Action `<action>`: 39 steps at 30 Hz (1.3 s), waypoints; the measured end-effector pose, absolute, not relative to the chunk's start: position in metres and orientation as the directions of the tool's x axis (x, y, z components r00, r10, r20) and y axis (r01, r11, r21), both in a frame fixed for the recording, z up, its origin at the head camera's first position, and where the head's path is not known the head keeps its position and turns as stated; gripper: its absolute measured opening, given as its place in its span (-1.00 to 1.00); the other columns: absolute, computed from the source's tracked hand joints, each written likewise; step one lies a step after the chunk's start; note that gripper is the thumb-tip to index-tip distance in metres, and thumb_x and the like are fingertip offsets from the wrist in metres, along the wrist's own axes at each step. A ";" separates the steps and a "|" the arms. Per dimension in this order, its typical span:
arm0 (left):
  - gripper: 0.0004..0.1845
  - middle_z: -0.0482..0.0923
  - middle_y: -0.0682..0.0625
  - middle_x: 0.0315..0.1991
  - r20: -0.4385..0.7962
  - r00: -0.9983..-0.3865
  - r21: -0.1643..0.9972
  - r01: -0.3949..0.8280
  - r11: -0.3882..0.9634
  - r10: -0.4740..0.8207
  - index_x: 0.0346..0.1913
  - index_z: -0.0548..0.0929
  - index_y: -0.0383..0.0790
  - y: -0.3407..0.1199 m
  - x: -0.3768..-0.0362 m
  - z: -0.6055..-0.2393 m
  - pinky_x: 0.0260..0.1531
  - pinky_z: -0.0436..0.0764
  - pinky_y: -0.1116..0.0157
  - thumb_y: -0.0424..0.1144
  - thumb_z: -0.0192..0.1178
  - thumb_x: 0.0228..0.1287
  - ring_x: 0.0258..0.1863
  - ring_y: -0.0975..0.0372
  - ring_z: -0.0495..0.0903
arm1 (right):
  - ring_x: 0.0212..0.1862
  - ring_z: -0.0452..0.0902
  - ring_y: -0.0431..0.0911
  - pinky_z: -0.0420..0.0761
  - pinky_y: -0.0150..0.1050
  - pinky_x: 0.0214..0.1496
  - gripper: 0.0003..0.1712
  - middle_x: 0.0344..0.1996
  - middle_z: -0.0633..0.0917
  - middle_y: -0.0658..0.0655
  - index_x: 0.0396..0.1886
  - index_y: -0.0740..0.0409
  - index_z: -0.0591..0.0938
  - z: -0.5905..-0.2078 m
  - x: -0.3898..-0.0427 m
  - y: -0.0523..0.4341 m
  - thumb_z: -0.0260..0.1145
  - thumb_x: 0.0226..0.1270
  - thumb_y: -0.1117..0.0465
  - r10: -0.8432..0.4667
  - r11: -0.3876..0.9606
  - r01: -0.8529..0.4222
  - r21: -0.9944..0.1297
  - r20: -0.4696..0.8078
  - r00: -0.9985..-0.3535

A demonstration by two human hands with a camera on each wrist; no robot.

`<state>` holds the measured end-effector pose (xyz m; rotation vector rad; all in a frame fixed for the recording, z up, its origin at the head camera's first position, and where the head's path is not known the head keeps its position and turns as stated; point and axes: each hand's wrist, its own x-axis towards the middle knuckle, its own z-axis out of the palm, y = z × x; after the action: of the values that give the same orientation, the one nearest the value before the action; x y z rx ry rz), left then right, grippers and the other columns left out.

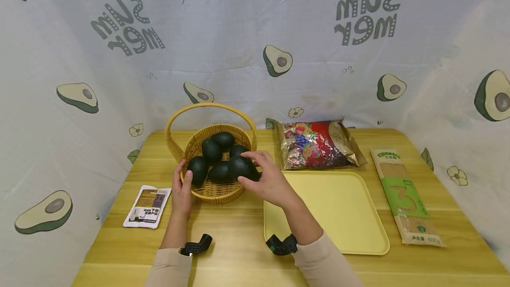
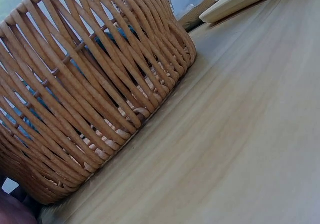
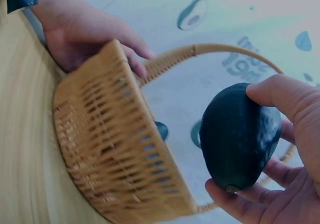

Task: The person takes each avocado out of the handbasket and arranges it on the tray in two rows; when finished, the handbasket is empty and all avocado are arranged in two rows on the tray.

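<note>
A woven wicker basket (image 1: pixel 217 191) with a tall handle stands on the wooden table and holds several dark green avocados (image 1: pixel 211 149). My left hand (image 1: pixel 182 188) grips the basket's left rim (image 3: pixel 95 69), thumb over the edge. My right hand (image 1: pixel 266 176) holds one dark avocado (image 1: pixel 244 168) at the basket's right rim; in the right wrist view this avocado (image 3: pixel 239 136) sits pinched between thumb and fingers. The left wrist view shows only the basket's wall (image 2: pixel 85 84) close up.
A yellow tray (image 1: pixel 338 207) lies right of the basket. Behind it is a red snack bag (image 1: pixel 318 144), and a long noodle packet (image 1: pixel 406 194) lies at the far right. A small white sachet (image 1: pixel 147 206) lies at the left. Avocado-print cloth walls surround the table.
</note>
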<state>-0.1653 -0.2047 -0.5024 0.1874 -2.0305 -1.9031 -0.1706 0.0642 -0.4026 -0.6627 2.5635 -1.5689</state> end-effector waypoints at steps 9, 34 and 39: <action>-0.47 0.08 -0.09 0.62 0.164 -0.932 0.986 0.143 0.086 -0.324 0.55 0.24 -0.17 -0.206 -0.166 -0.504 0.54 0.02 -0.08 -0.17 -0.07 0.63 0.63 0.03 -0.02 | 0.21 0.54 0.17 0.69 -0.04 0.02 -0.31 0.34 0.51 0.23 0.42 0.01 0.43 -0.396 -0.171 0.102 0.45 0.34 0.14 -0.364 0.377 -0.288 -0.880 0.145 -0.920; -0.46 0.07 -0.10 0.62 0.148 -0.932 0.989 0.129 0.077 -0.330 0.56 0.23 -0.18 -0.206 -0.164 -0.503 0.55 -0.01 -0.08 -0.15 -0.08 0.64 0.63 0.02 -0.04 | 0.02 0.57 0.17 0.61 -0.09 -0.13 -0.24 0.08 0.61 0.36 0.45 0.03 0.44 -0.452 -0.200 0.131 0.37 0.36 -0.17 -0.086 0.610 0.031 -0.792 -0.106 -0.991; -0.45 0.07 -0.04 0.63 0.145 -0.937 0.989 0.125 0.085 -0.318 0.57 0.21 -0.16 -0.206 -0.164 -0.503 0.56 0.00 -0.06 -0.13 -0.08 0.64 0.63 0.06 -0.04 | 0.00 0.61 0.16 0.63 -0.08 -0.13 -0.23 0.07 0.64 0.37 0.44 0.05 0.44 -0.456 -0.200 0.128 0.37 0.36 -0.17 -0.076 0.606 0.055 -0.794 -0.127 -0.989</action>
<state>-0.1643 -0.2063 -0.5035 0.1918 -2.0461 -1.9183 -0.2000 0.1276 -0.4563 -0.0175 2.6803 -1.3328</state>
